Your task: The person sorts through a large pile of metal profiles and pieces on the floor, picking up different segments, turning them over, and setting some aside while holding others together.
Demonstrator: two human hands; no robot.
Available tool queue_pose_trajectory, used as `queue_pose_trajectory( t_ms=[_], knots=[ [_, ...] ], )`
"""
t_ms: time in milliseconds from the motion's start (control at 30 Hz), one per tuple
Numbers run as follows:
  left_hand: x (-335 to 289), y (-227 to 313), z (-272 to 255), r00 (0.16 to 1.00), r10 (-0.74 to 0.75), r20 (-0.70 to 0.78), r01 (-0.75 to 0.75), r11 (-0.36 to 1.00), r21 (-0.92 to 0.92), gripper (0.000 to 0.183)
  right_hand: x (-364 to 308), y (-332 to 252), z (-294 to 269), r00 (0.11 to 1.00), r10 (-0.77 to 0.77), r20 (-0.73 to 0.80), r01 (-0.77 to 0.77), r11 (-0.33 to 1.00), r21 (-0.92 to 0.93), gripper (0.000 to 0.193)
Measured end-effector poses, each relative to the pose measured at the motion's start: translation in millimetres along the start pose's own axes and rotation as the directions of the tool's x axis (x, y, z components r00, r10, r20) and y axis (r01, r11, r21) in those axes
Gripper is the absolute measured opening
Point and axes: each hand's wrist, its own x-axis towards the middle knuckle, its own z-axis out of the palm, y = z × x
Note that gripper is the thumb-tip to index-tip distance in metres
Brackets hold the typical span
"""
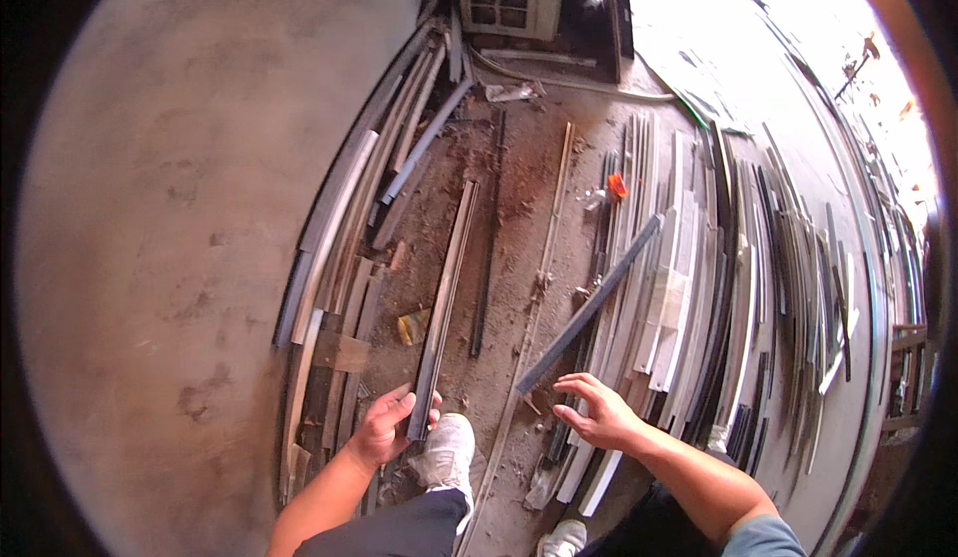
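My left hand (385,427) is closed around the near end of a long, dark metal profile (445,302) with a groove along it. The profile slants away from me over the dirty floor. My right hand (599,412) holds nothing, its fingers bent and apart. Just beyond those fingers is the near end of a dark grey bar (591,302). That bar lies diagonally, its far end over the pile of metal profiles (667,307) on my right.
Long strips (344,228) lean along the wall at left. Thin rods (547,248) lie on the littered floor. An orange object (617,187) sits on the right pile, and a yellow wrapper (412,326) lies left of the held profile. A white shoe (449,447) stands close to my left hand.
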Motion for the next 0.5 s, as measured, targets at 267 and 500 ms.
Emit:
queue_pose_trajectory(
  t_ms=[267,500],
  knots=[
    [26.2,-22.3,26.4,0.978,-0.165,0.131,0.166,0.986,0.003,0.050,-15.5,14.0,-11.3,0.994,0.103,0.038,-0.103,0.995,0.006,0.039],
    [51.0,-37.6,39.9,0.954,-0.249,0.170,0.237,0.967,0.090,0.049,-23.5,16.4,-22.0,0.991,0.125,0.039,-0.126,0.992,0.027,0.042]
  ],
)
